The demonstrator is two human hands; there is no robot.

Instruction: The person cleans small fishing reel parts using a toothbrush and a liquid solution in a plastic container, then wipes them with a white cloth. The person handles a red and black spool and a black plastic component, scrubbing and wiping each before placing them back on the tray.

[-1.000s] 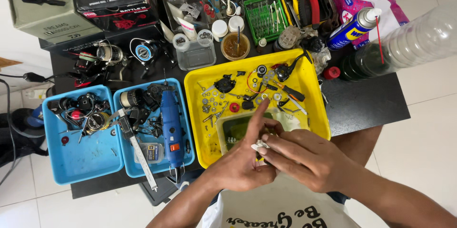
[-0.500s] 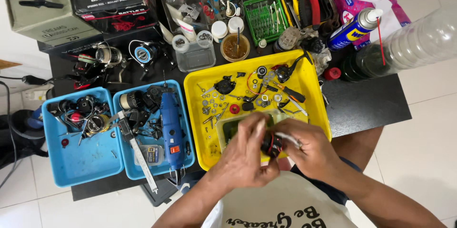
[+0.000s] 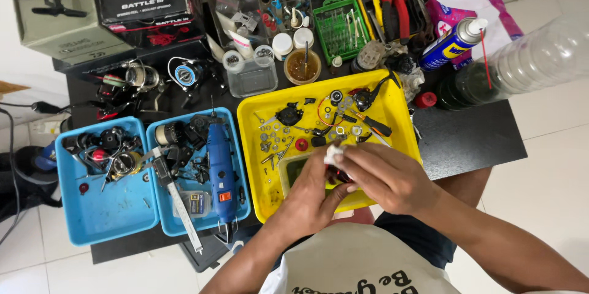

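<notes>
Dark part: a small dark red-and-black piece (image 3: 339, 176) sits between both hands, low over the near edge of the yellow tray (image 3: 402, 123); too covered to tell its exact shape.
White scrap: a small white wad (image 3: 333, 154), cloth or paper, pressed against the top of the dark part under the right fingertips.
Left hand: the left hand (image 3: 310, 199) comes up from below, fingers curled closed around the underside of the dark part.
Right hand: the right hand (image 3: 383, 177) reaches in from the right, fingers pinched shut on the white scrap.
Yellow tray contents: loose washers, screws, small gears, a red ring (image 3: 301, 144) and black parts scattered over the floor of the tray, all apart from the hands.
Blue trays: two blue trays (image 3: 116, 214) stand left of the yellow one; the nearer holds a blue rotary tool (image 3: 221, 168) lying lengthwise.
Table back: a green bit case (image 3: 341, 27), red-handled pliers (image 3: 396, 8), a spray can (image 3: 453, 42) and a clear plastic bottle (image 3: 521, 64) lie beyond the yellow tray.
</notes>
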